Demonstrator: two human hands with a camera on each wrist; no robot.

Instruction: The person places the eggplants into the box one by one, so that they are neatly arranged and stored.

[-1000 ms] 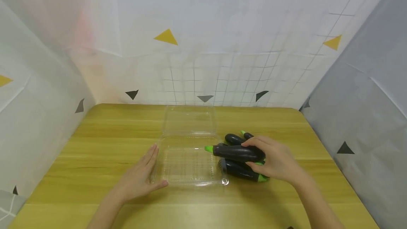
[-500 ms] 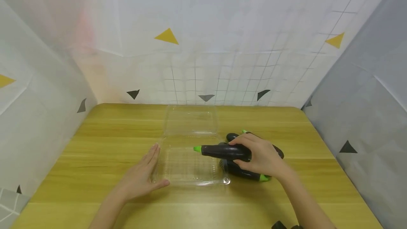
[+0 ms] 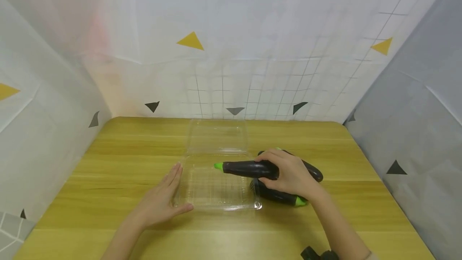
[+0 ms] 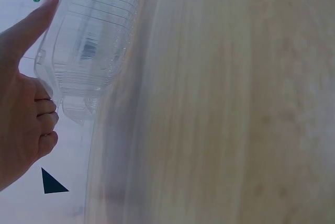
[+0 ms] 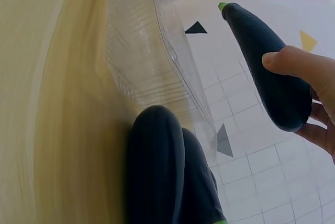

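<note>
Your right hand point(image 3: 288, 173) has its thumb and fingers curled round the thick end of a dark eggplant point(image 3: 247, 168), parted only by the fruit's width; its green tip points from these fingers toward your left hand point(image 3: 160, 198). The held eggplant is raised, its tip over the base of a clear plastic container point(image 3: 216, 189). Your left fingers are extended and together, thumb spread apart, resting against the container's near-left side and gripping nothing. Beneath your right fingers, just beside the container, lies a loose eggplant point(image 3: 276, 196), green end toward your right wrist; behind the same hand, a second eggplant point(image 3: 313, 171) slants outward. Your hand covers part of this group, so its full count cannot be told. Beyond both sets of fingers, the container's lid point(image 3: 217, 135) lies folded back on the wooden table point(image 3: 119, 163), before a white backdrop point(image 3: 260, 15).
</note>
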